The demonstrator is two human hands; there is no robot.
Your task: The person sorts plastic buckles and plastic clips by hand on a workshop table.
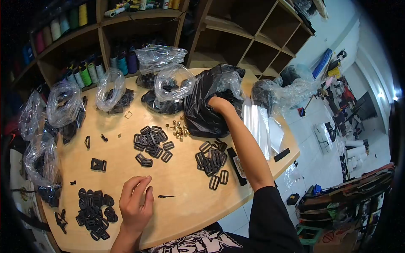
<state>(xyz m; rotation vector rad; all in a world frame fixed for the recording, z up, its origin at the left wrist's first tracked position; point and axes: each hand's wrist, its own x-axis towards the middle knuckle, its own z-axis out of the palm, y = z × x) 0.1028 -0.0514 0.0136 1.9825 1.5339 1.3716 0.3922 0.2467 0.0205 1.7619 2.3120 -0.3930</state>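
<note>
My right hand [218, 104] reaches into a black plastic bag [201, 110] at the back middle of the table, and its fingers are hidden inside. Loosely curved, my left hand [137, 202] hovers near the front of the table with thumb and fingers apart and nothing visible in it. Beside it lies a small thin black strip [166, 196]. A pile of black strap slider buckles [149, 140] is beyond my left hand. Another pile of slider buckles [209, 161] sits below my right forearm's left side. Black plastic buckle parts [93, 213] are heaped to the left.
Clear plastic bags [63, 105] of black parts line the table's left and back edges. Small brass-coloured hardware [180, 130] lies near the black bag. White sheets [256, 126] are right of my forearm. Shelves hold thread spools [90, 72]. A single side-release buckle [98, 165] lies left.
</note>
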